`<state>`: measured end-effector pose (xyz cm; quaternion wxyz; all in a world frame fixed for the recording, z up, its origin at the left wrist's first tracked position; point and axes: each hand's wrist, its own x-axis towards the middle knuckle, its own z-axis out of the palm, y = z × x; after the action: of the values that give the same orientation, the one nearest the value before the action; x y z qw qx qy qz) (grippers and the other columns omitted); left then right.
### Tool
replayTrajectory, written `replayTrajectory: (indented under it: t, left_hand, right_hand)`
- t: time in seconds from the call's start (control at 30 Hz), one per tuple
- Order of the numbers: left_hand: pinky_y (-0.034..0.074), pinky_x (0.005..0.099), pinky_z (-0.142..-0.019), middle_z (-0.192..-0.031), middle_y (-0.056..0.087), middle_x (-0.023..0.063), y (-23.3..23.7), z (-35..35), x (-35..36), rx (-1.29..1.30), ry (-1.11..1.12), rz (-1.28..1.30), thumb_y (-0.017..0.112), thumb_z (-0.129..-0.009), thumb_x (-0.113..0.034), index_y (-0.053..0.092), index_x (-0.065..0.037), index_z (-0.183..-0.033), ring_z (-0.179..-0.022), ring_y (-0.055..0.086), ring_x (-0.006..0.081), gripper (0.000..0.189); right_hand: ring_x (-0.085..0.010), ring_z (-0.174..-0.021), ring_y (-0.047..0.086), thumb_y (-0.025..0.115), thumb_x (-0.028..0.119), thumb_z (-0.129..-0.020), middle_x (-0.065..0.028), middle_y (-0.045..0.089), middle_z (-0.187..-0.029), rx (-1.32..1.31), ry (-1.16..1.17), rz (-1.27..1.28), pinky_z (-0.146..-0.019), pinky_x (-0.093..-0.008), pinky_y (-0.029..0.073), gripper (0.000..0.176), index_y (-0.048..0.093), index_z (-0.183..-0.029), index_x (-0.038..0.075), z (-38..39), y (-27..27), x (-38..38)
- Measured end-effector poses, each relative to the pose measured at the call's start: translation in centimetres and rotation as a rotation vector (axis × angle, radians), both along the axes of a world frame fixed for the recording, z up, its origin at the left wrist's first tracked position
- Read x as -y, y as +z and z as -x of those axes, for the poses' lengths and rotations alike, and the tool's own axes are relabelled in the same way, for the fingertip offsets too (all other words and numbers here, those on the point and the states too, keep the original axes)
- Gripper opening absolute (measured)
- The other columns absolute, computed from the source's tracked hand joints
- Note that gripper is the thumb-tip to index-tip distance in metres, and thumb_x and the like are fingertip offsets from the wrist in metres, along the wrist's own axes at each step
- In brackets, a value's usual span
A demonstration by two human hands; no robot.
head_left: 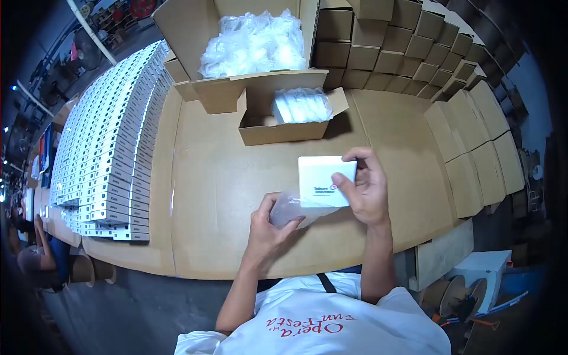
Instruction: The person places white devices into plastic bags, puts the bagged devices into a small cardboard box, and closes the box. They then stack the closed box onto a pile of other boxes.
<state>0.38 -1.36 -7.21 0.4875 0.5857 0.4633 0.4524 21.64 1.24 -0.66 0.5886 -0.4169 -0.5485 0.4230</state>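
My right hand (368, 192) grips a flat white box (316, 174) with small printed lettering, thumb on its face and fingers at its right edge. In my left hand (269, 228) is a clear plastic bag (287, 207), pinched between thumb and fingers. The bag's upper part overlaps the lower left corner of the white box. Just beyond my hands stands an open cardboard box (254, 136) with several plastic-wrapped packs (305, 106) on its right side.
A large carton (216, 97) full of clear plastic bags (254, 44) stands at the back. Stacked white boxes (112, 148) line the left side. Brown cartons (367, 58) are piled at the back right, more cartons (479, 154) at the right edge. A person (44, 254) sits far left.
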Motion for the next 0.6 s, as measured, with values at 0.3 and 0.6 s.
replayTrajectory:
  t: [0.3,0.6]
  left_hand:
    - [0.054,0.0297,-0.089,-0.109,0.072,0.0075,-0.5,0.3,0.0,0.26,-0.056,0.119,0.075,-0.093,-0.012,0.062,0.002,-0.126,-0.1,0.067,0.0139,0.038]
    - [0.052,0.0273,-0.084,-0.108,0.071,0.0046,-4.1,1.2,-0.3,0.424,0.086,0.236,0.053,-0.11,-0.031,0.065,0.003,-0.124,-0.095,0.063,0.0092,0.038]
  right_hand:
    - [-0.0098,-0.088,0.065,0.075,0.008,-0.094,-0.0061,0.066,-0.096,0.144,-0.003,0.126,-0.078,-0.0272,0.054,0.024,0.058,-0.108,-0.001,1.9,-1.2,-1.9]
    - [-0.0117,-0.107,0.062,0.07,0.008,-0.098,-0.0102,0.065,-0.114,-0.169,0.133,0.324,-0.096,-0.0267,0.051,0.032,0.055,-0.125,-0.001,0.6,-4.7,-0.4]
